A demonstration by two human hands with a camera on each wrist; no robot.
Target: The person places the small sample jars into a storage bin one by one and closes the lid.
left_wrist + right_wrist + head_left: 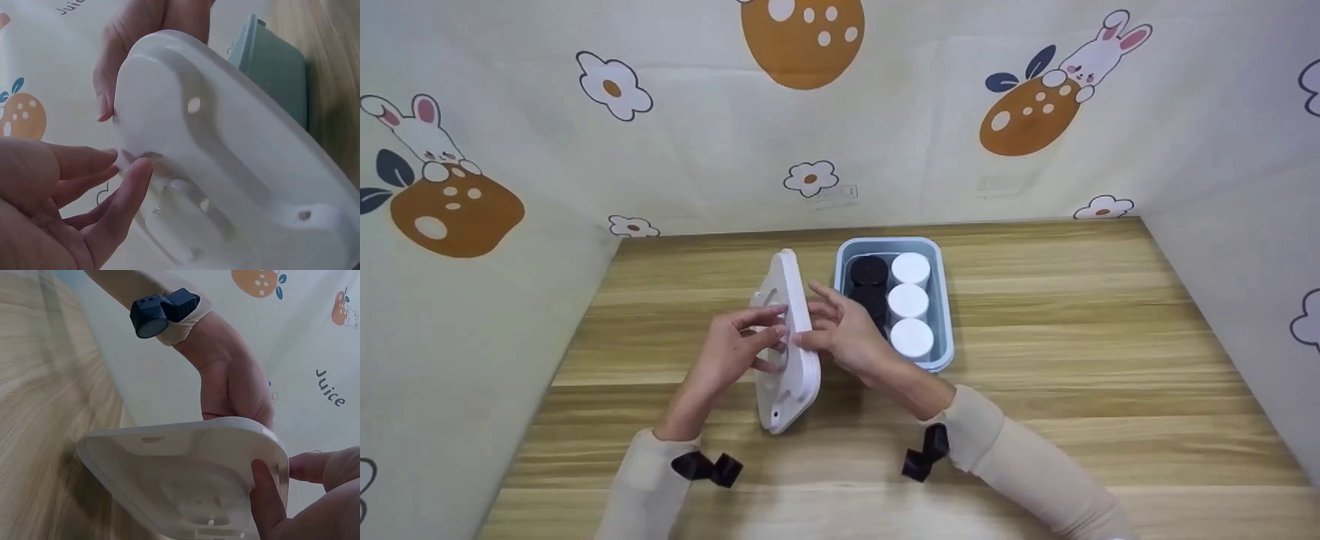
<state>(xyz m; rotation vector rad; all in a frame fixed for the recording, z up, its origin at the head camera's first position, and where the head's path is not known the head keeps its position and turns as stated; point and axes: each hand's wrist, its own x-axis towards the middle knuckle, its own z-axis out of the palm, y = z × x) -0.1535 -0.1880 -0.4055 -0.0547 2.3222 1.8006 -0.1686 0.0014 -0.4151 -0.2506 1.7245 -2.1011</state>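
A white plastic box lid point(804, 375) with rounded corners is held up on its edge between both hands, left of the blue box. Its outer face, with a raised handle piece point(185, 211) and small holes, is turned to the left hand point(724, 349). That hand pinches the lid near its upper edge, thumb on the outer face. The right hand point(855, 337) grips the same edge from the other side, one finger on the hollow inner face point(197, 467) and another outside the rim.
Behind the right hand stands an open light blue box point(948, 322). Inside it are a row of white round-topped containers point(912, 339) and a row of black ones point(868, 270), partly hidden by the hand. A patterned cloth point(885, 150) walls off the back and sides of the wooden table point(1072, 375).
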